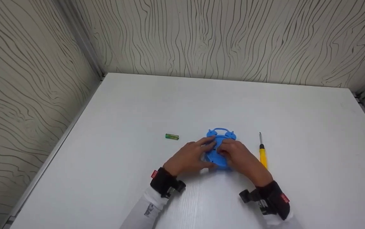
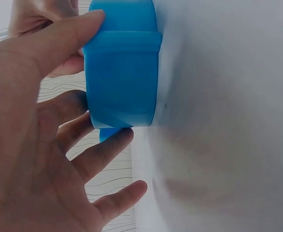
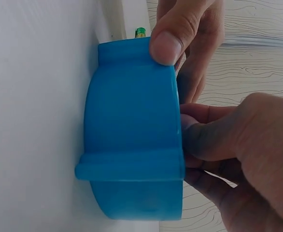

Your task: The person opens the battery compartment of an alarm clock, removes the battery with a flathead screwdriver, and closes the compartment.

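Observation:
A blue twin-bell alarm clock [image 1: 214,156] lies on the white table, its back facing up. My left hand [image 1: 190,157] holds the clock's left side. In the left wrist view the thumb lies along the near edge of the blue case [image 2: 122,79], and other fingertips touch its far side. My right hand [image 1: 243,159] has its fingers curled, tips against the clock's back. In the right wrist view, thumb and fingers meet at the rim of the case [image 3: 132,111]; whatever may be between them is hidden.
Green batteries [image 1: 172,136] lie side by side left of the clock. A screwdriver [image 1: 263,156] with a yellow handle lies to the right, beside my right forearm, tip pointing away. Wood-patterned panels [image 1: 201,41] stand behind the white table [image 1: 138,105] and along its sides.

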`<state>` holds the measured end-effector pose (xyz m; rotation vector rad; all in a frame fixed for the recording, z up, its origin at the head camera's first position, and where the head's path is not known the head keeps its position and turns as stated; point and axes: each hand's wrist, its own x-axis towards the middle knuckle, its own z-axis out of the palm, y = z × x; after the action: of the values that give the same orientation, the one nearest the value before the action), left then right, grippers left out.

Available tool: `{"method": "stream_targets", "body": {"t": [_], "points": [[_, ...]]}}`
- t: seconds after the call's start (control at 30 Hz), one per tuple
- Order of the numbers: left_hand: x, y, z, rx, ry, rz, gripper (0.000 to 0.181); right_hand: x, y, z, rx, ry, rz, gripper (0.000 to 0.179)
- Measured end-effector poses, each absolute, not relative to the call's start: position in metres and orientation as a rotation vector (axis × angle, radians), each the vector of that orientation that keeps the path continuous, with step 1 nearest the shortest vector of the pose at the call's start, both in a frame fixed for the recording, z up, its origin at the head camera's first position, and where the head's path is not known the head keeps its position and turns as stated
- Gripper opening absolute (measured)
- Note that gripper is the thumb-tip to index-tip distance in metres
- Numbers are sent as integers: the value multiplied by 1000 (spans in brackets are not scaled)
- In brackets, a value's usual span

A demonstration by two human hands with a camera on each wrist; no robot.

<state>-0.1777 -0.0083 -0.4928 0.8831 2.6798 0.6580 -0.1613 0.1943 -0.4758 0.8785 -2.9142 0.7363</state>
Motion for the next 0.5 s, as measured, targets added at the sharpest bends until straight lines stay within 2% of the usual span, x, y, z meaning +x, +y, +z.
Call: {"method": "stream_targets", "body": {"t": [0.33, 0.5], "points": [[-178, -10, -493, 947, 2690, 671, 76, -158, 193, -471, 1006, -2815, 575, 12], [-179, -10, -493, 958, 2690, 669, 76, -155, 191, -468, 983, -2853, 553, 12]]}}
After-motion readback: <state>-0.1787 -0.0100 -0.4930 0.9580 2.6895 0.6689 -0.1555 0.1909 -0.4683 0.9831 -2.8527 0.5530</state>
